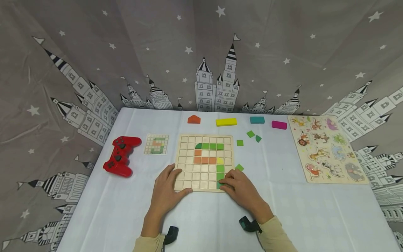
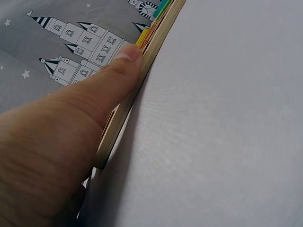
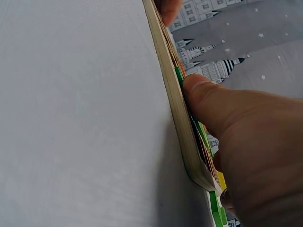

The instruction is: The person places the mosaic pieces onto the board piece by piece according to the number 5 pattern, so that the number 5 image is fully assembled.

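A wooden grid board (image 1: 189,154) lies in the middle of the white table. It carries green, orange and yellow tiles that form a curved figure. My left hand (image 1: 170,185) rests flat on the board's near left corner. Its thumb (image 2: 118,71) lies along the board's front edge (image 2: 158,40). My right hand (image 1: 237,184) is at the board's near right corner and pinches a green tile (image 1: 219,185) in the bottom row. In the right wrist view the thumb (image 3: 201,90) touches that green tile (image 3: 179,75) on the board (image 3: 173,104).
A pattern card (image 1: 156,144) and a red game controller (image 1: 121,155) lie left of the board. Loose green tiles (image 1: 240,142) lie to its right, one (image 1: 239,167) near my right hand. Orange (image 1: 193,119), yellow (image 1: 226,122), teal (image 1: 257,120) and magenta (image 1: 279,125) blocks line the back. An animal puzzle (image 1: 327,148) lies far right.
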Demonstrator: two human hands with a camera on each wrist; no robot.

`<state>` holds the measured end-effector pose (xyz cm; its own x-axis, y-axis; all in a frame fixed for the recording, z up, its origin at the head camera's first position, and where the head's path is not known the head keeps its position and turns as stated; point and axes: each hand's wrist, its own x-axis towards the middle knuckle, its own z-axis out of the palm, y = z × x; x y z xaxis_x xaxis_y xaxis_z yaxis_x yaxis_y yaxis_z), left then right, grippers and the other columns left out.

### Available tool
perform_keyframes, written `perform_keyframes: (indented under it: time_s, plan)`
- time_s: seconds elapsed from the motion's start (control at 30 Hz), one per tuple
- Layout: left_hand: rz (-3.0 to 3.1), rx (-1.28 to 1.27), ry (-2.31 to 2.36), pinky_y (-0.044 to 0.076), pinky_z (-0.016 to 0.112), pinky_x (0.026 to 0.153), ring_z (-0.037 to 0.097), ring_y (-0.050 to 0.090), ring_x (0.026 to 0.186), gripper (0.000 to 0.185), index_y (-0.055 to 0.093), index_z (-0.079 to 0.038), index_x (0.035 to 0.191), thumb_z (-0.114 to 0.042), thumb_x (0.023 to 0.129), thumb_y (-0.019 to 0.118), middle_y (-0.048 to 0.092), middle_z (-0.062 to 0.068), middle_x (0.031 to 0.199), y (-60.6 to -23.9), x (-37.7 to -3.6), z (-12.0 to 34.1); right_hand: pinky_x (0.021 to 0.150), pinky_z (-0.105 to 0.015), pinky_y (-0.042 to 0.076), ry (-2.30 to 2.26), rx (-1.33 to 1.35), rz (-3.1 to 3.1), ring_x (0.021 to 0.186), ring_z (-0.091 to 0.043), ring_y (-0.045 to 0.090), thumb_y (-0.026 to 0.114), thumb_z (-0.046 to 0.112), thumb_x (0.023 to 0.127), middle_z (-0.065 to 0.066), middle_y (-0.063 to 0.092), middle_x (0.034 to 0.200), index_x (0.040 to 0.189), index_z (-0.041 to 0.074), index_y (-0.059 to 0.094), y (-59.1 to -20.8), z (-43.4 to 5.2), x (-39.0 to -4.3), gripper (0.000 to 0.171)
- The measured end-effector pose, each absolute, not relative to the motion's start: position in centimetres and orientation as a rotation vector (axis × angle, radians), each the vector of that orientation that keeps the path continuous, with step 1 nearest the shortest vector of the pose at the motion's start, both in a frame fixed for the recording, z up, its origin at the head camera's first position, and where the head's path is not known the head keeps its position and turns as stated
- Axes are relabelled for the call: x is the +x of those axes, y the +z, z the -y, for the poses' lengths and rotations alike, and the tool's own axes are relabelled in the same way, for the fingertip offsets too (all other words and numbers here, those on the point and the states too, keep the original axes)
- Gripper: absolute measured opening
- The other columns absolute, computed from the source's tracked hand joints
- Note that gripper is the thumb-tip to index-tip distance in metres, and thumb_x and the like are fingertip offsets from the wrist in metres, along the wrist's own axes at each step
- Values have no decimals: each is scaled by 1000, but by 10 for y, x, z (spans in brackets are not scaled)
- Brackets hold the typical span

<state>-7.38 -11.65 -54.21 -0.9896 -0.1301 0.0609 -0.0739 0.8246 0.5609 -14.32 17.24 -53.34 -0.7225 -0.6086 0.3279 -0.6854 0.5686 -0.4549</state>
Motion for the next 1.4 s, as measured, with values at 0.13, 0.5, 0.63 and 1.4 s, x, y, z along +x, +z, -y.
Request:
perform_keyframes:
  time_s: [0.13,0.5,0.63,1.4]
  plan:
    - [2908,165,-898,30,61,119,35,35,148,84,57,-14,140,-59,74,84,40,12,159,-541,-73,116,76,-26,50,879,1098,2657,88,-8,54,84,23,84,8,62,94,99,19,82,-533,-172,-143,16]
    - [2916,178,-904,31,62,119,36,36,148,84,58,-14,140,-59,74,84,40,13,159,-539,-73,115,78,-26,52,913,1007,2718,90,-6,54,83,29,85,8,61,95,101,20,81,-534,-176,-144,19]
    - [2924,187,-909,31,62,119,36,35,148,85,57,-14,140,-60,74,84,39,12,160,-538,-73,115,76,-28,51,941,890,2737,91,-8,53,84,30,84,7,63,97,104,18,80,-534,-183,-148,24]
    - [2924,176,-899,31,63,118,38,35,147,85,57,-12,141,-57,74,85,39,14,159,-537,-73,115,84,-40,50,895,408,2927,100,-24,55,84,36,84,-9,67,108,117,10,73,-543,-218,-175,44]
